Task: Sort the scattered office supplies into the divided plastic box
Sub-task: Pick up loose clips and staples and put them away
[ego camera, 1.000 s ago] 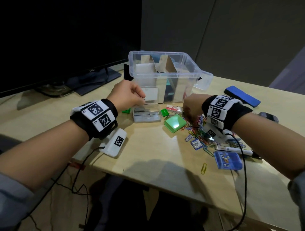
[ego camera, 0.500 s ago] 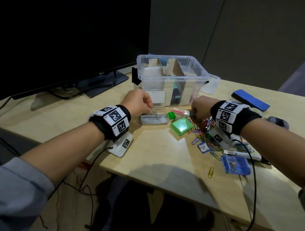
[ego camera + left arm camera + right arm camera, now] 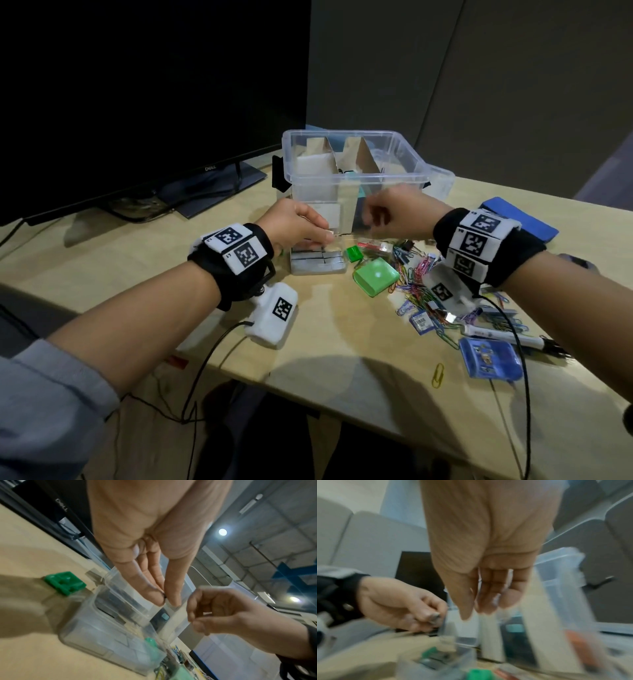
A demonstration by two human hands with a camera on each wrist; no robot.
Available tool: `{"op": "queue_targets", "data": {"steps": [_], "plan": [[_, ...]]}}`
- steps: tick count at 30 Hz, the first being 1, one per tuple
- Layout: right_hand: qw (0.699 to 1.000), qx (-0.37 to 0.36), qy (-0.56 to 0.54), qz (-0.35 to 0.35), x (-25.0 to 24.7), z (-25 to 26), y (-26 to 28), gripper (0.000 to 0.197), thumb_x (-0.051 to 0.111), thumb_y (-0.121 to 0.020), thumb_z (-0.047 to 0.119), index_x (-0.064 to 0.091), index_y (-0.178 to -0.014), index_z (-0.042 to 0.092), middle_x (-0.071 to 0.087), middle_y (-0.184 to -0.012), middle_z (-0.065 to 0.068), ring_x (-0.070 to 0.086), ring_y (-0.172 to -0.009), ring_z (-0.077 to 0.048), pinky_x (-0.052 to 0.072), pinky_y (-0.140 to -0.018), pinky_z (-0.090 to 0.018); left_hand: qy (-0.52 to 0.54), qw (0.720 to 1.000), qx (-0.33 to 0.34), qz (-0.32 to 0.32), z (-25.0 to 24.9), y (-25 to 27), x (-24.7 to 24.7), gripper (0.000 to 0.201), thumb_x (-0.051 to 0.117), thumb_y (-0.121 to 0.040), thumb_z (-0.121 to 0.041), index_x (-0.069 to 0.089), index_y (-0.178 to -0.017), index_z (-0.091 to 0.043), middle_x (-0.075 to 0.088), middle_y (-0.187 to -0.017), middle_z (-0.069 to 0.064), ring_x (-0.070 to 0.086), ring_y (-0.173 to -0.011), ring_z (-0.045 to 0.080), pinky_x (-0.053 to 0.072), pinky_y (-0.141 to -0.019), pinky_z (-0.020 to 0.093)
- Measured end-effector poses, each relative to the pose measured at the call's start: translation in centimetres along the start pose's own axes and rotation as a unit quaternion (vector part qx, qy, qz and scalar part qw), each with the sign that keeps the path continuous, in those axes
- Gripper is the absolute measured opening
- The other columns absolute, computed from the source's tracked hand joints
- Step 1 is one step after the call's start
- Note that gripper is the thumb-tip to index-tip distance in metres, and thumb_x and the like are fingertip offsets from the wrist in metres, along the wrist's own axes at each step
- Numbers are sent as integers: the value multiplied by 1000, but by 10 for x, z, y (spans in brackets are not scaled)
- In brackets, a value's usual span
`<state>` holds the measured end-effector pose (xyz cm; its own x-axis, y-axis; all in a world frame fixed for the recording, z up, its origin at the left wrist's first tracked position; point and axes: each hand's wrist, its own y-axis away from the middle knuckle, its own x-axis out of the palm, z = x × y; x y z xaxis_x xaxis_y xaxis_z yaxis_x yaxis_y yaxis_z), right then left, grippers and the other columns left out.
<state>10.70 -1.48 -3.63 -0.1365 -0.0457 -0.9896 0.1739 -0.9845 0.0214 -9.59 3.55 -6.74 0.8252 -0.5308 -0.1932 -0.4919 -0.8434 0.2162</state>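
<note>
Left hand (image 3: 291,226) pinches the raised lid of a small clear staple case (image 3: 317,263), just before the divided plastic box (image 3: 356,178). Right hand (image 3: 394,214) hovers, fingers loosely curled, apparently empty (blurred). Case judged rigid, slick, fairly heavy; grasp by side walls.

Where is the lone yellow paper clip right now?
In the head view, the yellow paper clip lies alone near the table's front edge, just left of the blue plastic case.
</note>
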Motion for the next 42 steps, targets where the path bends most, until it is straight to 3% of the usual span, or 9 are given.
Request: {"op": "queue_targets", "data": {"steps": [4,8,18,22,24,26,30,35,42], "plan": [[986,-128,-91,-63,0,25,-2,22,73,-81,15,63,-100,16,62,-84,8,54,-68,3,44,-63,-7,78,997,-29,7,-2,2,0,19,73,-76,8,61,-85,-3,67,-81,11,69,-68,14,57,-59,18],[976,-183,-31,-113,10,36,-10,15,71,-85,22,70,-96,12,65,-85,2,56,-67,-7,51,-67,-20,135,990,-45,15,-5,3,-3,19,69,-80,8,57,-84,-7,69,-77,8,71,-65,11,56,-58,16],[981,-155,-9,-115,16,40,-20,11,69,-83,18,70,-91,11,64,-83,0,55,-69,-11,49,-68,-24,124,990,-58,22,-8,6,-12,16,71,-80,5,64,-88,-7,72,-82,7,71,-73,12,58,-64,19],[996,-56,59,-36,22,40,-26,13,63,-84,18,69,-95,14,67,-88,0,56,-76,-15,47,-70,-26,-84,996,23,-36,1,6,-7,16,76,-78,-1,67,-83,-13,70,-88,6,69,-86,19,57,-79,28],[996,-25,84,4,24,39,-28,13,63,-84,19,70,-95,15,68,-92,-1,58,-80,-17,49,-74,-28,-267,959,80,-49,3,12,-6,9,72,-83,-10,68,-84,-18,68,-87,-3,65,-89,17,51,-80,26],[993,-10,109,30,27,41,-30,13,65,-83,20,70,-95,18,68,-96,-2,61,-86,-22,53,-80,-35,-444,888,116,-21,6,18,-6,11,63,-89,-19,69,-99,-18,67,-100,0,60,-99,19,46,-81,27],[987,1,153,50,29,50,-35,13,62,-85,22,70,-95,21,67,-100,-2,62,-91,-24,55,-80,-40,-630,763,88,114,18,24,-1,31,48,-96,-29,55,-126,-24,56,-124,3,37,-126,28,38,-98,41],[977,6,202,65,33,59,-38,15,59,-87,20,69,-99,19,65,-102,-5,62,-94,-28,54,-81,-40,-629,759,88,143,24,26,-1,36,42,-100,-21,49,-135,-20,57,-125,7,33,-134,29,40,-103,45],[967,-8,247,64,41,65,-39,18,56,-90,17,66,-105,16,64,-104,-5,63,-92,-28,53,-72,-36,-616,770,99,138,31,22,-5,29,45,-93,-11,61,-117,-19,62,-112,8,47,-124,31,50,-93,44]]}}
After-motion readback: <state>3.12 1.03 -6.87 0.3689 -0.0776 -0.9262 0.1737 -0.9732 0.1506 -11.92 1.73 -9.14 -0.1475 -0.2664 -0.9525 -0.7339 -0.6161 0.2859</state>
